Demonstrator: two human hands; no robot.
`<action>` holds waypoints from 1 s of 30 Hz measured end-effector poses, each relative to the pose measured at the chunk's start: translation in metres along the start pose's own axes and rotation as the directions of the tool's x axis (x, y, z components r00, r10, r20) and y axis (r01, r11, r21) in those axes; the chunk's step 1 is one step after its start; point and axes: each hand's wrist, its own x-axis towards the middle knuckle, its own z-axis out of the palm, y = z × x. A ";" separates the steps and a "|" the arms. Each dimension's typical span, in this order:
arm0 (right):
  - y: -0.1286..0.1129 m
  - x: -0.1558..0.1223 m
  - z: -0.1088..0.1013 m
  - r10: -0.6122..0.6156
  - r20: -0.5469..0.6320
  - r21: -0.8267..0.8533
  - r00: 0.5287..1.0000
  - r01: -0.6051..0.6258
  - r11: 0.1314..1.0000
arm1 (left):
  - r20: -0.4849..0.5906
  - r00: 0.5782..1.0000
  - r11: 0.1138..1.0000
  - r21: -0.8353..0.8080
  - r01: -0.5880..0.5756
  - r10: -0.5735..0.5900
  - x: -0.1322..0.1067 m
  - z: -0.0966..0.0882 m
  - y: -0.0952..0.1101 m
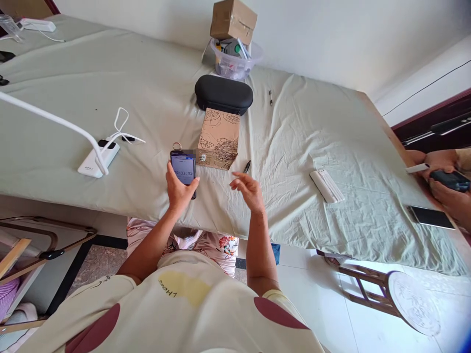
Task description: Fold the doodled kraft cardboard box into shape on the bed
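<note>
My left hand (pixel 179 190) is wrapped round a smartphone (pixel 183 169), its lit screen facing up with a running time display. A ring holder sticks out at the phone's top edge. My right hand (pixel 248 189) hovers over the cloth to the right, fingers partly bent and apart, holding nothing. Just beyond its fingertips lies a black marker pen (pixel 247 166). Between and beyond both hands sits a cardboard box (pixel 220 130) covered with black line drawings. Behind that box, touching or nearly touching it, is a black zip case (pixel 223 94).
A plastic basket (pixel 235 66) of odds and ends carries a brown carton (pixel 233 20). White power bank (pixel 98 159) and lamp arm (pixel 55 110) stand left. Rightward lie a white pack (pixel 327 186), a dark phone (pixel 431 217) and another person's hands (pixel 447 193). A stool (pixel 412 301) stands below.
</note>
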 end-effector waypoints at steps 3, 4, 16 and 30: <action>0.007 0.027 -0.017 -0.128 -0.331 -0.069 0.935 0.111 0.991 | 0.003 0.995 0.984 0.154 0.093 -0.095 0.022 -0.021 -0.004; 0.011 0.036 -0.020 -0.165 -0.401 -0.105 0.901 0.133 0.986 | 0.004 0.992 0.969 0.215 0.123 -0.127 0.029 -0.027 -0.005; 0.053 0.065 0.017 -0.415 -0.190 -0.533 0.890 0.262 0.805 | 0.065 0.990 0.761 0.646 0.053 -0.124 0.077 -0.052 -0.030; 0.058 0.063 0.022 -0.413 -0.147 -0.519 0.899 0.286 0.805 | 0.299 0.917 0.894 0.282 -0.348 0.263 0.085 0.016 -0.033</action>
